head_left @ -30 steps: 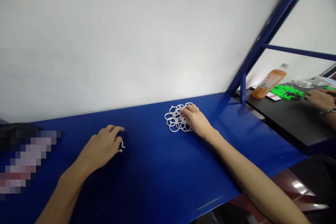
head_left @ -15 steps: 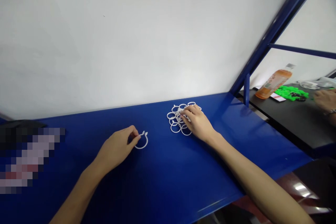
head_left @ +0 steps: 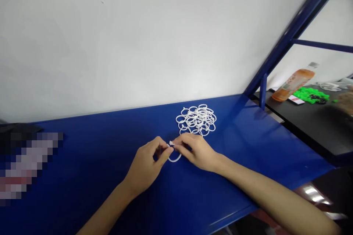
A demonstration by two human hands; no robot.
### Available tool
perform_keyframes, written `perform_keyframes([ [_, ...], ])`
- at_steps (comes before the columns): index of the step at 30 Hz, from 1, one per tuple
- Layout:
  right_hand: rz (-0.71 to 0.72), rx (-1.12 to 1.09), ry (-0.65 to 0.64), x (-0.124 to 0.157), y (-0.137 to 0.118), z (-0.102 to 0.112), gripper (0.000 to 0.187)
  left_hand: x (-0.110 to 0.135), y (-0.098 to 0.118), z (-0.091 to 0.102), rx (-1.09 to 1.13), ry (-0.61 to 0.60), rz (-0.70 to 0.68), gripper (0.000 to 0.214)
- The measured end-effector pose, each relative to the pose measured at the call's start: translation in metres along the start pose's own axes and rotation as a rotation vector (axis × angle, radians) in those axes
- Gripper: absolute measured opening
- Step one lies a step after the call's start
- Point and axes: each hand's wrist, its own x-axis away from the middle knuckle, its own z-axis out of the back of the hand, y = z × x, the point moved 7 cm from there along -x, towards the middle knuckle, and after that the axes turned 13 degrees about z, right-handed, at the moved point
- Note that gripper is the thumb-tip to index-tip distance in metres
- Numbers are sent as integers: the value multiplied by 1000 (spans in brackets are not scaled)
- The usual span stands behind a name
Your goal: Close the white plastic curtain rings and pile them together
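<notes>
Between my two hands is a white plastic curtain ring (head_left: 174,160), held just above or on the blue table. My left hand (head_left: 149,159) pinches the ring's left side between thumb and fingers. On the opposite side, my right hand (head_left: 194,150) has its thumb and fingertips closed on the ring near its small knobbed ends. The fingertips partly cover those ends, so I cannot tell if they are joined. Just beyond my right hand lies a loose pile of similar white rings (head_left: 205,117), several of them overlapping.
The blue table (head_left: 96,136) meets a white wall (head_left: 138,44). A blue metal frame (head_left: 278,47) rises at the right. Past it, a black table (head_left: 309,128) bears an orange drink bottle (head_left: 295,82), green pieces (head_left: 310,95) and a phone (head_left: 296,99). Another person's blurred hand (head_left: 346,102) is there.
My right hand has left the pile of rings and come to the ring in my left hand. My left hand has moved right with that ring.
</notes>
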Motion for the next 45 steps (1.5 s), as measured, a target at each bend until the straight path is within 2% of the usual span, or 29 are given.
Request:
perform_keyframes([
  [3,46,-33,-51,0,-4,-2,13,-2,-6,1,138,-61,60,25],
  [6,68,-5,-77,-1,-7,-3,16,-4,-10,1,187,-107,79,26],
  [12,125,127,-12,-1,-21,6,32,-8,-14,11,132,-3,144,32],
  [16,175,125,-54,1,-25,0,20,-8,-19,9,154,-25,199,35],
  [22,58,-25,105,1,-13,7,17,-7,-20,10,257,-86,211,32],
  [27,-165,-366,75,3,0,-7,13,-8,-21,15,189,-31,146,27],
  [30,-179,-445,48,5,1,-13,10,-7,-15,14,131,-10,48,24],
  [36,3,-267,-24,1,-9,-6,7,0,-5,8,121,10,-125,24],
  [42,111,-153,-124,0,-21,-6,10,6,-4,6,124,-2,-174,26],
  [45,120,32,-155,0,-17,-4,14,2,-7,8,52,25,-135,22],
])
